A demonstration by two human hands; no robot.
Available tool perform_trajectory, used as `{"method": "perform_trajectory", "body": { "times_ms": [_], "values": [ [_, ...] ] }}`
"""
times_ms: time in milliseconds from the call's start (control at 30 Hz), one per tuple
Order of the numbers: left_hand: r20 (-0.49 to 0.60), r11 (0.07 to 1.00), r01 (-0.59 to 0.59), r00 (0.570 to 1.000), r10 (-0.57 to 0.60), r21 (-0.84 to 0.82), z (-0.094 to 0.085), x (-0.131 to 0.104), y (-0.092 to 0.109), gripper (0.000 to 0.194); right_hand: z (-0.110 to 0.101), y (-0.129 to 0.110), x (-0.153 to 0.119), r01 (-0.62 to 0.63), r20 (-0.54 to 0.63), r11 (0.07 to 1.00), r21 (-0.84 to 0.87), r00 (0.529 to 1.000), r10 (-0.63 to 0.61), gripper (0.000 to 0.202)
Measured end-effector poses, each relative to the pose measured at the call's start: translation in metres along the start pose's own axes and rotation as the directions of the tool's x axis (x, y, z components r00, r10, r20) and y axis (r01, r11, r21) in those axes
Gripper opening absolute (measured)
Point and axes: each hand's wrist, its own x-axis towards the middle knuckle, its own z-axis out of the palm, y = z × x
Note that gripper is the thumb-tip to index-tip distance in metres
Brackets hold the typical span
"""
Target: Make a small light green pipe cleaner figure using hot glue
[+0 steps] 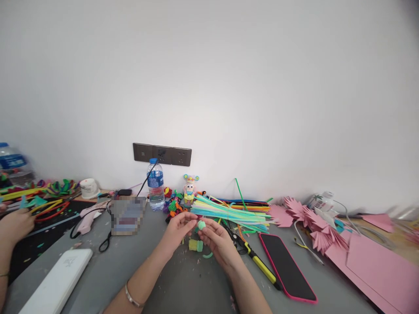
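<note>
Hands, two, at the middle of the scene, over the grey table.
Right hand: thumb and forefinger pinching a small mint-green piece.
Left hand: just left of the piece, thumb and forefinger brought close together; whether anything lies between them cannot be told. Bracelet on the left wrist.

Near the hands: one yellow roll with a green end, lying on the table just below the fingers; one green curl, to its right.

Far, centre: figurine with round ears, upright; water bottle, blue cap, upright, to its left; socket panel, dark, on the white wall behind. Bundle of pipe cleaners, pale green, yellow and blue, lying just beyond the right hand.

Right: pliers, yellow-handled, slanting toward the near edge; phone, pink-rimmed, screen dark, just right of them; farther right, folded pink paper and flat pink sheets.

Left: glue gun, pink, with black cord; pixelated item to its right; white tub, tilted, farther off; white slab, near. At the far left edge, another person's hand, over a black mat.
</note>
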Motion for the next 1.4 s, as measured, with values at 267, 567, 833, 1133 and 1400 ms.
{"method": "perform_trajectory", "body": {
  "times_ms": [267, 567, 833, 1133, 1400],
  "values": [
    [0.053, 0.999, 0.03, 0.998, -0.028, -0.038, 0.001, -0.002, -0.003, 0.038, -0.004, 0.003, 0.002, 0.032, -0.004, 0.999, -0.023, 0.999, -0.032, 0.027],
    [0.105, 0.998, 0.033, 0.994, -0.026, -0.058, 0.001, -0.003, -0.001, 0.036, -0.003, 0.004, 0.002, 0.1, 0.016, 0.989, -0.109, 0.995, -0.098, 0.029],
    [0.092, 0.999, -0.019, 0.995, 0.023, -0.044, 0.001, -0.004, 0.004, 0.026, -0.009, 0.012, 0.009, 0.18, -0.002, 0.949, -0.259, 0.982, -0.187, 0.029],
    [0.08, 0.987, -0.154, 0.985, 0.15, 0.045, 0.002, -0.002, -0.003, 0.021, -0.01, 0.011, 0.007, 0.161, -0.007, 0.934, -0.319, 0.985, -0.172, 0.034],
    [0.216, 0.748, -0.465, 0.885, 0.413, 0.474, -0.001, 0.0, -0.009, 0.012, -0.012, 0.013, 0.008, 0.169, 0.038, 0.943, -0.287, 0.986, -0.165, 0.028]
  ]
}}
